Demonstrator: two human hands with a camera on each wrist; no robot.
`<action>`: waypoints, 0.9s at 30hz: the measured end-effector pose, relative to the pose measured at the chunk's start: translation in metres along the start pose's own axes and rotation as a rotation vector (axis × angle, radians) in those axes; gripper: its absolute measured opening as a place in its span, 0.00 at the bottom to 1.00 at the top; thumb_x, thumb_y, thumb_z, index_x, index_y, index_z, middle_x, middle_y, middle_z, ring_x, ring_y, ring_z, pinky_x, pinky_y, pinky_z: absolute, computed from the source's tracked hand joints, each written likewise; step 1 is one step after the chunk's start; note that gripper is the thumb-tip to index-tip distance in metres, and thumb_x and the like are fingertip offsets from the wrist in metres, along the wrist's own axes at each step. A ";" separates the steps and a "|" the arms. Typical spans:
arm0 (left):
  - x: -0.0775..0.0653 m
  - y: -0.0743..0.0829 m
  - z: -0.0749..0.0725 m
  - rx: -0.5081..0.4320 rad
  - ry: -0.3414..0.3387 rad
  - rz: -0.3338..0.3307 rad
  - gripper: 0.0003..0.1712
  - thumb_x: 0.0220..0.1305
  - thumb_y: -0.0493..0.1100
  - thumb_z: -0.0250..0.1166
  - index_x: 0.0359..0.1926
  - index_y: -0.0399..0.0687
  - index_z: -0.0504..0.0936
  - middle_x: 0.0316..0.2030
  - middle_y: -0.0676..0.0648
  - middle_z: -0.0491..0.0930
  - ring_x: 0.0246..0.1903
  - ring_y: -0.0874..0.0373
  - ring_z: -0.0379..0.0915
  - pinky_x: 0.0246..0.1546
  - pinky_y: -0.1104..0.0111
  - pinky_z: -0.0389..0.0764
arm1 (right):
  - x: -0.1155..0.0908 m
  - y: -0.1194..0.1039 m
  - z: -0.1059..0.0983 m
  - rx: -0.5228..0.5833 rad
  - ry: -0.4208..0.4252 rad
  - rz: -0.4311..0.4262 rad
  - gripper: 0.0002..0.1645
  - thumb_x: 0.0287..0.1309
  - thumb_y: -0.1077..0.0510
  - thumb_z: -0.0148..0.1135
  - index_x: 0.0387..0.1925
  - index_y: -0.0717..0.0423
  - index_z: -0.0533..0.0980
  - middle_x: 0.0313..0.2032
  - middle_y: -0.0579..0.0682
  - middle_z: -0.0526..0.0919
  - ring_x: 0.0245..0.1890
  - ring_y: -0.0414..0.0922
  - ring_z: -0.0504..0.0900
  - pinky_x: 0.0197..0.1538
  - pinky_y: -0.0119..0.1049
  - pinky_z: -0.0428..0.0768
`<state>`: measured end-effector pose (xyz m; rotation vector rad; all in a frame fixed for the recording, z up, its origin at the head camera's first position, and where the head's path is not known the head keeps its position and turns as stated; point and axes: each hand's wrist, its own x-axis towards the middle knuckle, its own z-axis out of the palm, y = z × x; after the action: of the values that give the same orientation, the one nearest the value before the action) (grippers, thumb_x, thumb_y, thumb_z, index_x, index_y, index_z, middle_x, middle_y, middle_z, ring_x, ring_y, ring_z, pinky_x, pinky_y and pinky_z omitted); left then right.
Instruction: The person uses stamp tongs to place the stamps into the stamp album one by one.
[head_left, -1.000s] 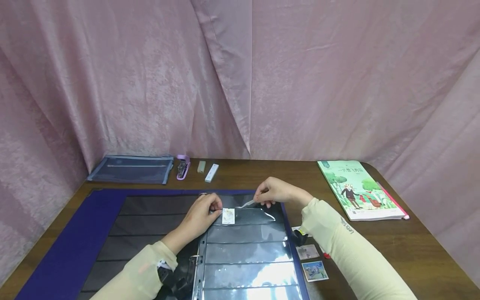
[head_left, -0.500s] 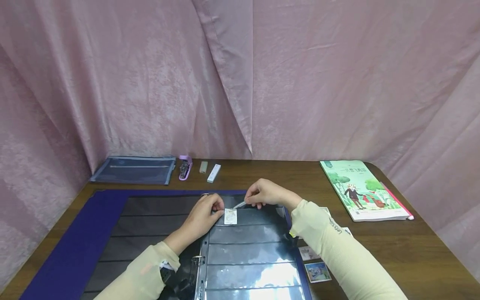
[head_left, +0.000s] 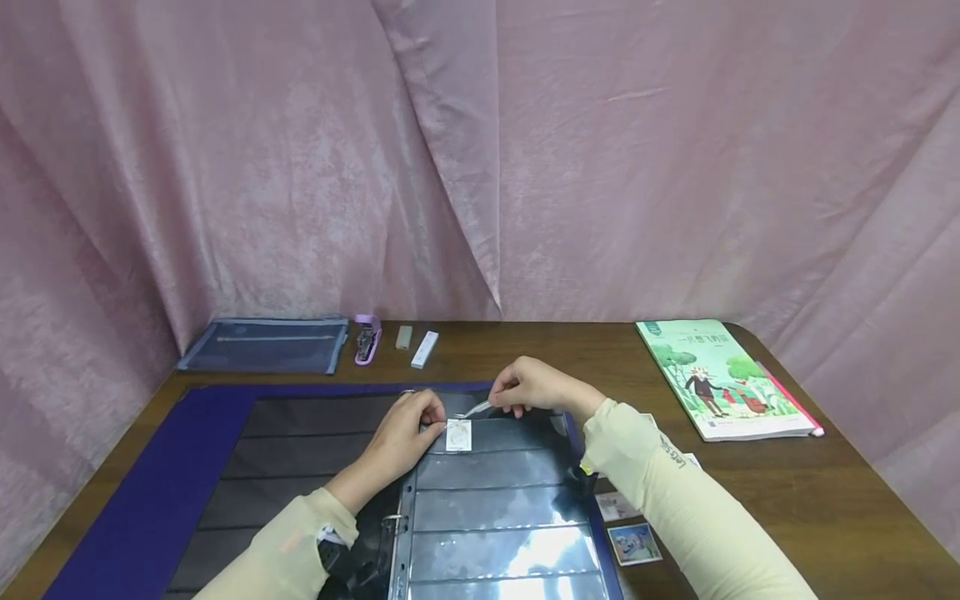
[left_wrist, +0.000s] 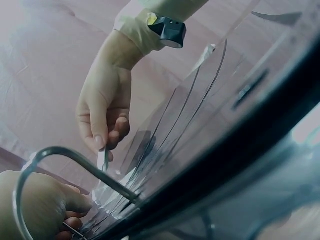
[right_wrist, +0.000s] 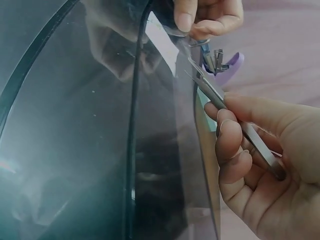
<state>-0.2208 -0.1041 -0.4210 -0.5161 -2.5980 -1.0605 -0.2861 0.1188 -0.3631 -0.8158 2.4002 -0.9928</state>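
Observation:
My right hand (head_left: 536,387) holds metal tweezers (right_wrist: 260,145) between thumb and curled fingers, their slim tips slightly apart. Those tips lie just above the top edge of a small pale stamp (head_left: 459,436), which sits at the left of the top pocket row of a stamp album page (head_left: 498,508). My left hand (head_left: 408,425) pinches the page's upper edge, its thumb close beside the stamp. From the right wrist, the stamp (right_wrist: 161,42) shows behind clear film. A metal binder ring (left_wrist: 65,152) arches across the left wrist view, partly in front of the left hand.
The album's blue cover (head_left: 150,475) spreads to the left. Several picture stamps, one blue stamp (head_left: 634,543) among them, lie right of it, partly under the right sleeve. Behind are a mesh pouch (head_left: 262,346), purple stapler (head_left: 367,339), white eraser-like block (head_left: 424,349) and green book (head_left: 723,379).
My right hand has moved left, bringing the tweezer tips to the stamp's top edge. The bright crease at the right of the top pocket is gone. The left hand stays in place.

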 end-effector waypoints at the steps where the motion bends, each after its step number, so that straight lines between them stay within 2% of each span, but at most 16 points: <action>1: 0.000 0.000 0.000 -0.002 0.001 0.000 0.12 0.47 0.34 0.67 0.24 0.53 0.72 0.22 0.56 0.71 0.29 0.65 0.63 0.32 0.73 0.68 | -0.001 -0.001 -0.001 -0.009 0.001 -0.002 0.09 0.54 0.59 0.58 0.32 0.61 0.80 0.19 0.54 0.78 0.15 0.40 0.74 0.21 0.35 0.72; 6: 0.000 -0.001 0.000 0.000 0.003 0.007 0.12 0.47 0.34 0.67 0.24 0.53 0.72 0.23 0.56 0.71 0.29 0.65 0.64 0.32 0.73 0.68 | -0.007 -0.002 -0.008 -0.035 0.019 -0.012 0.11 0.55 0.57 0.58 0.33 0.62 0.80 0.21 0.57 0.79 0.15 0.40 0.74 0.20 0.32 0.71; 12: -0.001 -0.001 0.000 -0.005 -0.002 0.007 0.12 0.47 0.33 0.67 0.24 0.52 0.72 0.23 0.56 0.72 0.29 0.65 0.64 0.32 0.73 0.68 | -0.017 -0.006 -0.016 -0.012 0.041 0.010 0.13 0.55 0.56 0.58 0.34 0.63 0.79 0.19 0.50 0.77 0.15 0.38 0.72 0.18 0.27 0.67; 22: -0.003 -0.004 0.003 0.003 -0.014 -0.015 0.13 0.47 0.34 0.67 0.23 0.54 0.72 0.22 0.58 0.71 0.29 0.65 0.64 0.32 0.74 0.68 | -0.041 -0.007 -0.027 0.038 0.086 -0.015 0.09 0.56 0.55 0.58 0.32 0.55 0.80 0.23 0.59 0.78 0.19 0.46 0.74 0.21 0.37 0.72; 27: -0.002 -0.004 0.003 0.009 -0.024 -0.026 0.13 0.47 0.33 0.67 0.23 0.53 0.72 0.22 0.57 0.71 0.29 0.64 0.64 0.32 0.73 0.68 | -0.058 -0.003 -0.031 0.064 0.137 -0.037 0.11 0.56 0.54 0.58 0.34 0.57 0.80 0.22 0.55 0.77 0.19 0.42 0.74 0.24 0.35 0.75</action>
<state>-0.2207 -0.1048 -0.4260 -0.4971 -2.6359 -1.0569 -0.2593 0.1702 -0.3315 -0.7956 2.4609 -1.1691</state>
